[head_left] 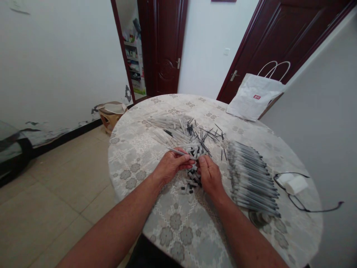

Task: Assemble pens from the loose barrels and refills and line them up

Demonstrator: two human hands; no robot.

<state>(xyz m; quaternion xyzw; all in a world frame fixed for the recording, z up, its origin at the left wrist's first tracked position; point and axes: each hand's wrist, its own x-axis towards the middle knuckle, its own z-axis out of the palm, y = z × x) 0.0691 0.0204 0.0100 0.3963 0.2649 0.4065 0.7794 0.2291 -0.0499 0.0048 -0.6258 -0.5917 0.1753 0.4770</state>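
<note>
Grey pens, grey-flowered tablecloth

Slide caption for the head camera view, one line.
Left hand holds a slim stick, right hand at its end, above small parts beside a row of gray sticks.

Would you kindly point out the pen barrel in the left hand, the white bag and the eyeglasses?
Pen barrel (176,151): head view, on its shaft.
White bag (249,95): head view, on its front face.
Eyeglasses (289,194): head view, on the frame near the bridge.
</note>
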